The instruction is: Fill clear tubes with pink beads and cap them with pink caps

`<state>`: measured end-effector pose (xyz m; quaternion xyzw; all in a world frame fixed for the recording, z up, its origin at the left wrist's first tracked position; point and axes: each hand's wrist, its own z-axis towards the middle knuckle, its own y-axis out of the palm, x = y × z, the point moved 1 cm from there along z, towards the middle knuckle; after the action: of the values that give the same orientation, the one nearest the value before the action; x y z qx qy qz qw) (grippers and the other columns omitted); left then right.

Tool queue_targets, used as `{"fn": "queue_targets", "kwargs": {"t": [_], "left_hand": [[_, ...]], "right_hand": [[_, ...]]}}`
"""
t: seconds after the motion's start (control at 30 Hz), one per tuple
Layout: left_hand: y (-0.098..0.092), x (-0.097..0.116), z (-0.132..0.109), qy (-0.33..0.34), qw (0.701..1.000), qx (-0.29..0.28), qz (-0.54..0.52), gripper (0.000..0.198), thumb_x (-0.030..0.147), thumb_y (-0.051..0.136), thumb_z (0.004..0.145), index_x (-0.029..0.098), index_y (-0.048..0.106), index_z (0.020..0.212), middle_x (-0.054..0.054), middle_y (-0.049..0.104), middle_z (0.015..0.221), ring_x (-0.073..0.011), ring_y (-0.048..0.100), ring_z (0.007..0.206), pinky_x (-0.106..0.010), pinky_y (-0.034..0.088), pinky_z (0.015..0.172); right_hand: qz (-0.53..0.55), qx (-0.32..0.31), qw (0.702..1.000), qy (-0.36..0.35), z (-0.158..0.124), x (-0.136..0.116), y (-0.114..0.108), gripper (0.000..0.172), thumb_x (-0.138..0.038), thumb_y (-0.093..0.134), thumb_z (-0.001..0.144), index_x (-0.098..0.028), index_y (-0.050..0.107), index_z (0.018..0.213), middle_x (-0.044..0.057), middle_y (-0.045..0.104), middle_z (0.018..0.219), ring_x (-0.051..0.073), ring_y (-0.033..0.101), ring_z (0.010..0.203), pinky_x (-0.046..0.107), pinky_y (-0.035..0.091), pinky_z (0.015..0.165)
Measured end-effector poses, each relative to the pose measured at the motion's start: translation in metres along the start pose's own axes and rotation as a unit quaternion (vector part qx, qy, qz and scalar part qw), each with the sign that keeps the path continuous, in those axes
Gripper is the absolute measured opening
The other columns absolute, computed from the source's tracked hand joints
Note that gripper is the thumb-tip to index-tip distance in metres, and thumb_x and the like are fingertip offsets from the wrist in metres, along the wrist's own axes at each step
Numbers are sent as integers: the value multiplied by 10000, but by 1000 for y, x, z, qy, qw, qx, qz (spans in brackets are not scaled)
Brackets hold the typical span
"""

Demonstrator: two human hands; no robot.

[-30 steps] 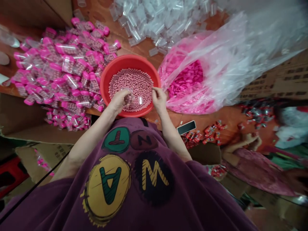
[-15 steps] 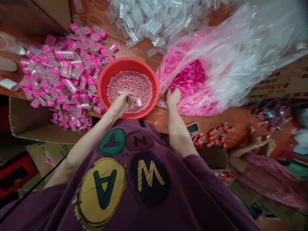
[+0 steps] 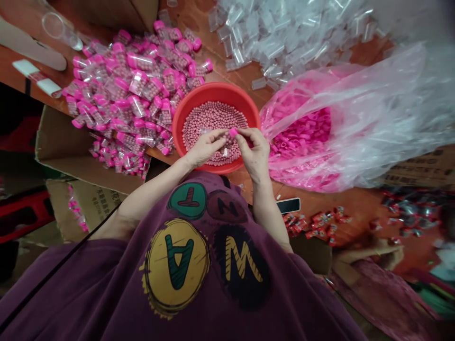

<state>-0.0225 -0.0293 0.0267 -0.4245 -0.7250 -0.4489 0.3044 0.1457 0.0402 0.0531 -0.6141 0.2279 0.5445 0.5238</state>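
Observation:
Above the red bowl (image 3: 182,106) of pink beads (image 3: 204,113), my two hands meet. My left hand (image 3: 209,144) is closed around a small clear container filled with beads, mostly covered by the fingers. In my right hand (image 3: 255,149) a pink cap (image 3: 233,132) is pinched at the container's end; whether it is seated cannot be seen. Another clear container (image 3: 225,152) lies on the beads below the hands. To the right, an open plastic bag (image 3: 359,137) holds many loose pink caps (image 3: 309,128).
Capped bead containers (image 3: 142,80) are heaped at the left, over a cardboard box (image 3: 71,147). Clear containers (image 3: 277,33) lie piled at the back. A phone (image 3: 288,205) and red wrapped items (image 3: 320,222) are at the right, near another person's arm (image 3: 362,258).
My right hand has moved from the bag of caps to my left hand, now with a pink cap. The camera view has shifted, so the table's things appear further right.

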Motion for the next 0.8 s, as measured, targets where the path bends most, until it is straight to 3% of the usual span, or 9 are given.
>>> {"fn": "queue_targets", "kwargs": {"t": [0.27,0.43,0.53,0.8], "left_hand": [[4,-2,-7,-3,997,-9,-75,364,396,848,980,192,796,1277,-52,798,1039,-133,736,807,-265,618,771],[11,-3,-12,-30,993,6,-114,267,337,772,1045,206,803,1277,-42,779,1008,-124,727,802,-277,618,823],[14,-3,-14,-39,991,12,-125,258,310,763,1050,195,804,1277,-45,775,1018,-120,728,810,-290,622,858],[17,4,-18,-54,992,52,-106,263,329,772,1041,219,803,1279,-34,768,972,-110,686,756,-247,607,761]], "right_hand": [[-18,24,999,-29,1,-5,9,246,-481,687,1101,-279,824,1065,26,803,988,200,739,928,404,621,863],[0,55,998,19,-5,-7,15,319,-555,686,1094,-268,806,1027,11,781,958,179,724,894,387,617,849],[-9,38,998,46,-5,-8,12,363,-591,673,1086,-260,803,1013,7,785,945,178,727,887,381,623,837],[-127,-17,992,7,-7,-20,9,418,-591,513,1150,-290,800,1108,72,790,1060,261,747,1030,519,651,1010]]}}
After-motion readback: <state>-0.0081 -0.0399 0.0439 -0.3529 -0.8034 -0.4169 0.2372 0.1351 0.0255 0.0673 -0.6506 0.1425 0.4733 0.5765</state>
